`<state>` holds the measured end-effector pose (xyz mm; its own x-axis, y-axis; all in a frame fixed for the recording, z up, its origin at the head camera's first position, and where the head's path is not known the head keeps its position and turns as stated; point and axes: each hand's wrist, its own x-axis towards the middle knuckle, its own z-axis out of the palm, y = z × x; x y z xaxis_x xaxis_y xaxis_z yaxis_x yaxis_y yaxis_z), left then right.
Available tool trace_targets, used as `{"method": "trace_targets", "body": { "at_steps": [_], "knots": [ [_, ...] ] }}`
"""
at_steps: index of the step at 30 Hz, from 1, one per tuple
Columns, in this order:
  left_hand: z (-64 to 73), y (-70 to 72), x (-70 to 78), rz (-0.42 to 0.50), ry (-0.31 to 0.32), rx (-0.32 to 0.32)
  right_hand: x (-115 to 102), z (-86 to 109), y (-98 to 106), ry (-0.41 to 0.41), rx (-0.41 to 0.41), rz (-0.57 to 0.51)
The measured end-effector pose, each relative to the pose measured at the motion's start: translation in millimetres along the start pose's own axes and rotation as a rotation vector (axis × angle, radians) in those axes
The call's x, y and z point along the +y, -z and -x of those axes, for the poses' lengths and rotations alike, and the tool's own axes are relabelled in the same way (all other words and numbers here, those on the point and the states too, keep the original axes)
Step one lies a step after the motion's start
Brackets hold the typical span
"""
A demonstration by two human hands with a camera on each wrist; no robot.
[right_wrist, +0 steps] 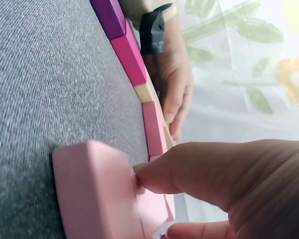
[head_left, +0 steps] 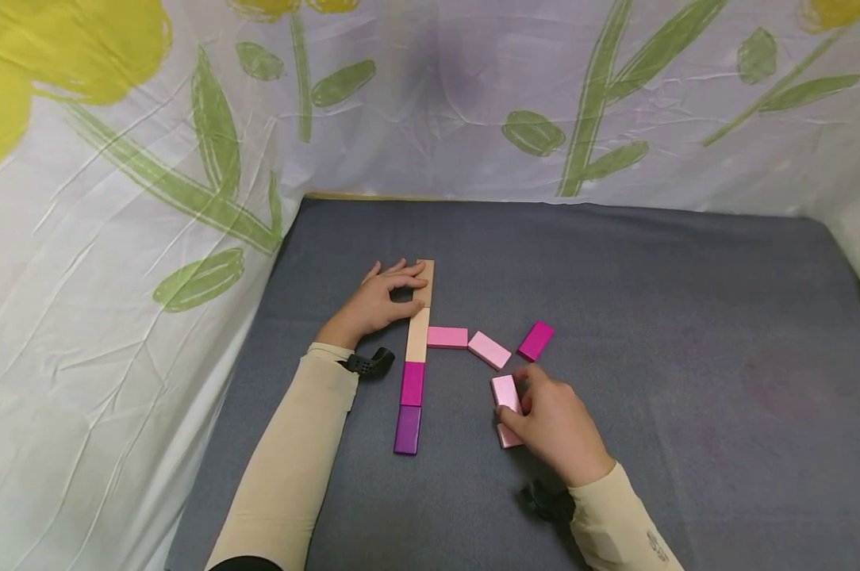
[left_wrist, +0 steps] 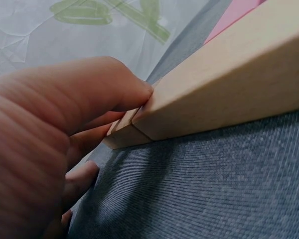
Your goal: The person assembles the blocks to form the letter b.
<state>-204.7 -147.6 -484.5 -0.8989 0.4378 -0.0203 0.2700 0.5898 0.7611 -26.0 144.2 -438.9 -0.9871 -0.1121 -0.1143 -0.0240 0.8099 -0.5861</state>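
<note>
Pink block [head_left: 504, 390] in the right grip [head_left: 558, 428]; pale, oblong; smooth, flat-faced.

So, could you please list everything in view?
Tan blocks: two, tan, far half of the line
Magenta blocks: two, magenta, one in line, one loose right
Purple block: one, purple, near end of the line
Pink blocks: four, pink, right of the line
Cloth: one, grey, under the blocks
Backdrop: one, white, green and yellow, behind
Wrist devices: two, black, at the wrists
Dark shape: one, black, bottom edge, unclear
Sleeves: two, beige, on the arms
Left hand: one, on farthest tan block
Right hand: one, at pink blocks
</note>
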Motion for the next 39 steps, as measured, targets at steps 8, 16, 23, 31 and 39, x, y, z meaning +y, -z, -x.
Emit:
{"method": "trace_targets", "body": {
  "at_steps": [8, 16, 23, 31, 39],
  "knots": [
    [1.4, -0.6, -0.2, -0.006, -0.004, -0.003, 8, -0.5, 1, -0.019, 0.010, 0.001],
    [0.8, -0.7, -0.6, 0.001, -0.012, -0.002, 9, -2.5, 2, -0.036, 0.020, -0.001],
    [0.2, -0.6, -0.3, -0.004, -0.009, -0.003, 11, -4.1, 1, -0.050, 0.017, 0.006],
    [-0.1, 0.3, 1.1, -0.006, -0.008, -0.003, 12, -5.5, 0, -0.037, 0.022, -0.001],
    [0.2, 0.4, -0.3, -0.006, -0.013, -0.002, 13, -5.5, 0, -0.034, 0.018, 0.002]
  ]
}}
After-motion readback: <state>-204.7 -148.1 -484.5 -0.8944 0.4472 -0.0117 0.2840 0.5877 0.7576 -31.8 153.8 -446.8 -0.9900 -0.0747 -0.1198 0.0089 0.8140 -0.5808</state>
